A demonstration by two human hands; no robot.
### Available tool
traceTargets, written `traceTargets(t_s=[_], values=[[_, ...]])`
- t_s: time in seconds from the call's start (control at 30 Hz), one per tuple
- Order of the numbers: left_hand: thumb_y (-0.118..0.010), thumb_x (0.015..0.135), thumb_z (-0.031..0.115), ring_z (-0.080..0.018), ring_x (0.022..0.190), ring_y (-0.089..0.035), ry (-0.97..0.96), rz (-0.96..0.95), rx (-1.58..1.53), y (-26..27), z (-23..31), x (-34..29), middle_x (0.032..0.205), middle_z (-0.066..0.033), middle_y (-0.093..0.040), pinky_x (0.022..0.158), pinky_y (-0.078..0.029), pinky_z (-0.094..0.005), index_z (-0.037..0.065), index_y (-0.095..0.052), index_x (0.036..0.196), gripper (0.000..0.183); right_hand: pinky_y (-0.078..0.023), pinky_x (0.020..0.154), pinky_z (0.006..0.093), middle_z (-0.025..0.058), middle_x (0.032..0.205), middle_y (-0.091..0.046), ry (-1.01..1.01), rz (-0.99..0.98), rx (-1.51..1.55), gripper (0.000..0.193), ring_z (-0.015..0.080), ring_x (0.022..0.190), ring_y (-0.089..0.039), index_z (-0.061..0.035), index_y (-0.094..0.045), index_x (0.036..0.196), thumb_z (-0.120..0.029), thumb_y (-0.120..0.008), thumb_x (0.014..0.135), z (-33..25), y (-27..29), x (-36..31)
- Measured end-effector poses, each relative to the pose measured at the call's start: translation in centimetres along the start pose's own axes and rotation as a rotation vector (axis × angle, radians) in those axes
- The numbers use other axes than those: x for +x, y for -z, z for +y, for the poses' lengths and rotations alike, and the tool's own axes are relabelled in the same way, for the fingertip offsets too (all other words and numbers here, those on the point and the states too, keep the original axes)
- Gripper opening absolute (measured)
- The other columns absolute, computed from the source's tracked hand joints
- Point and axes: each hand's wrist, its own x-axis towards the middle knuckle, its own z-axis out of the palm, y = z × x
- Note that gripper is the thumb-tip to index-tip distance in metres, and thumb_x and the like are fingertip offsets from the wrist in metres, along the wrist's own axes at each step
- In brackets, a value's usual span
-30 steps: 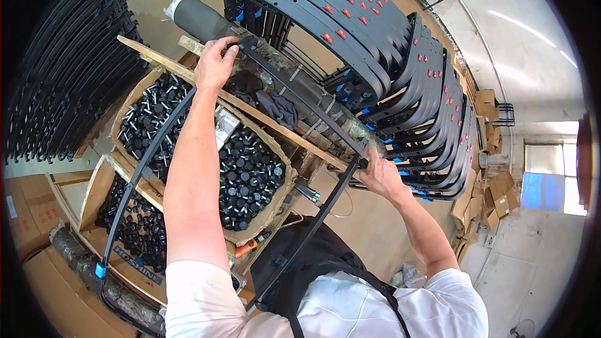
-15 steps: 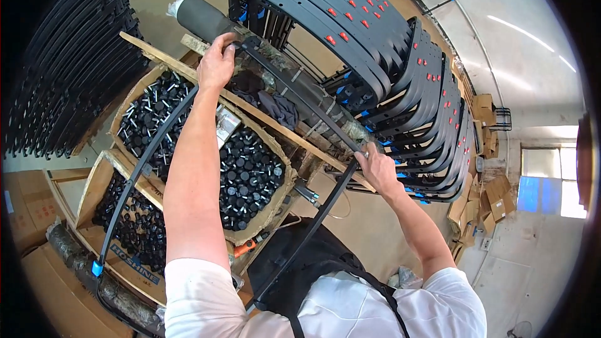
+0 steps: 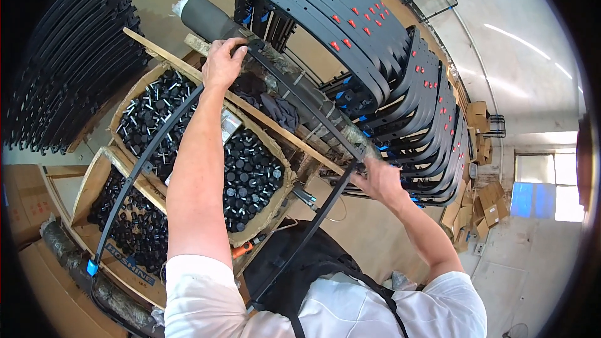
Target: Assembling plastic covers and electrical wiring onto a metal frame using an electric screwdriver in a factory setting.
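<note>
A large black metal tube frame (image 3: 305, 98) lies in front of me. Its left bar curves down toward me past a blue plastic piece (image 3: 92, 267), and its right bar runs back beside my body. At its far-left corner my left hand (image 3: 223, 66) has its fingers and thumb bent around the tube. My right hand (image 3: 380, 180) is closed at the near-right corner, with thumb and fingers against the metal; the fingertips are partly hidden. Under my left forearm sit cardboard boxes of black round-headed threaded feet (image 3: 250, 172) and small black parts (image 3: 134, 225).
Stacked black curved frames (image 3: 338, 22) with red pieces stand beyond my right hand. More black frames (image 3: 69, 62) are stacked at left. A wooden strip (image 3: 294, 141) and a wrapped grey roll (image 3: 206, 19) lie beneath the frame. An orange-handled tool (image 3: 241, 250) lies by the box.
My right hand has shifted its fingers at the corner, thumb now lower against the tube. My left hand stays at the far corner with its fingers slightly moved. The view has shifted a little.
</note>
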Motion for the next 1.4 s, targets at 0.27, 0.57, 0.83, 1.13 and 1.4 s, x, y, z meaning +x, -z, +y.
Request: traceTargets(t_s=[0.27,0.57,0.83,1.13,1.4], values=[[-0.065,0.102,0.036,-0.0302,0.125,-0.065,0.078,-0.088,-0.110,-0.2,0.1,0.0,0.131,-0.0060,-0.069,0.104,-0.051,-0.0428,0.029,-0.074,0.127,0.027,-0.060,0.065,0.0486,0.0171,0.079,-0.075,0.122,-0.276,-0.234,0.030,0.0346,0.076,-0.077,-0.0053,-0.067,0.090,-0.034,-0.074,0.084,1.4,-0.7,-0.3],[-0.064,0.102,0.031,-0.0299,0.124,-0.065,-0.056,0.020,-0.100,0.2,-1.1,-0.3,0.129,-0.0061,-0.070,0.103,-0.052,-0.0436,0.026,-0.071,0.130,0.030,-0.060,0.068,0.0475,0.0155,0.082,-0.076,0.179,-0.241,-0.283,0.017,0.0342,0.079,-0.077,-0.0068,-0.071,0.088,-0.024,-0.070,0.087,0.6,-0.7,-0.2],[-0.067,0.100,0.033,-0.0304,0.122,-0.066,-0.113,0.042,-0.045,0.0,-1.2,0.4,0.130,-0.0044,-0.069,0.103,-0.052,-0.0450,0.027,-0.073,0.128,0.029,-0.060,0.062,0.0475,0.0158,0.079,-0.075,0.167,-0.312,-0.366,0.019,0.0321,0.075,-0.077,-0.0075,-0.070,0.094,-0.025,-0.065,0.091,1.7,-2.0,0.7],[-0.065,0.102,0.031,-0.0292,0.128,-0.062,-0.020,-0.032,0.006,0.3,0.1,-0.7,0.130,-0.0074,-0.071,0.105,-0.051,-0.0447,0.027,-0.072,0.131,0.031,-0.061,0.067,0.0462,0.0172,0.090,-0.078,0.177,-0.636,-0.493,0.017,0.0333,0.086,-0.079,-0.0055,-0.071,0.097,-0.019,-0.066,0.089,1.8,-0.7,0.6],[-0.063,0.098,0.036,-0.0362,0.123,-0.067,0.054,-0.060,-0.051,0.5,0.3,-0.3,0.130,-0.0120,-0.072,0.105,-0.052,-0.0460,0.030,-0.064,0.144,0.046,-0.060,0.061,0.0406,0.0119,0.082,-0.077,0.115,-0.295,-0.387,0.018,0.0302,0.074,-0.078,-0.0117,-0.075,0.088,-0.029,-0.072,0.090,0.4,-0.4,1.0]])
